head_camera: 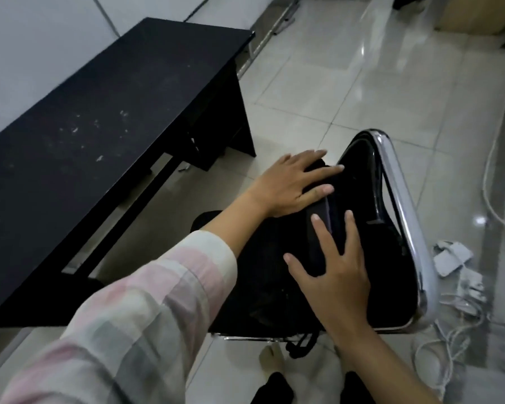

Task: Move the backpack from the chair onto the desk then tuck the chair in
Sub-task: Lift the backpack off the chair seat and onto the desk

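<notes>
Head view shows the left hand (289,182) and right hand (333,269) spread flat, gripping nothing, on the black backpack (263,275) slumped on the chair (402,205); soft, floppy fabric, so lifting by its top suits best.

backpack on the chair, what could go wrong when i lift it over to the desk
Both hands, left hand and right hand, lie flat and open on the backpack, so without a firm grip it may slip. A dangling strap could snag the chair frame. The cables on the floor beside the chair could trip you or catch it.
</notes>
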